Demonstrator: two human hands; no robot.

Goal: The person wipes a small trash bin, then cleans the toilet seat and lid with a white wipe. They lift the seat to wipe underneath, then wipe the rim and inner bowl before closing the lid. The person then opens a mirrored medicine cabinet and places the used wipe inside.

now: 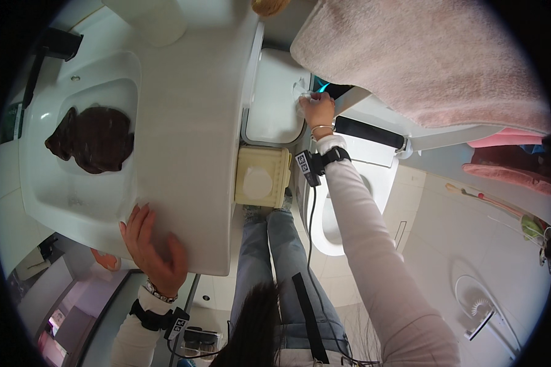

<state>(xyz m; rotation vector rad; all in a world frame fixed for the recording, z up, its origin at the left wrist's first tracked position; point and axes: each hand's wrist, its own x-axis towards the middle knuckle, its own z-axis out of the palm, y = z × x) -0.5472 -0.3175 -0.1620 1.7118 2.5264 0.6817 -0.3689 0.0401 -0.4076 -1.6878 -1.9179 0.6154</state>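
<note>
On the front corner of the white washbasin [183, 137], my left hand [151, 247] rests palm down with nothing in it, thumb apart from the fingers. My right hand [319, 110] pinches a crumpled, thin white piece [301, 91], perhaps tissue or plastic film. It is over the right edge of a white rectangular lid or panel with a grey rim [275, 98], beside the basin. A dark brown wet cloth [98, 137] lies bunched in the bowl of the basin.
A pale yellow plastic bin [261, 179] stands by my feet. The white toilet [333, 220] is under my right forearm. A pink towel [422, 59] hangs at the upper right. A black faucet [55, 46] stands at the basin's far side, and a cable [310, 247] runs from my right wrist.
</note>
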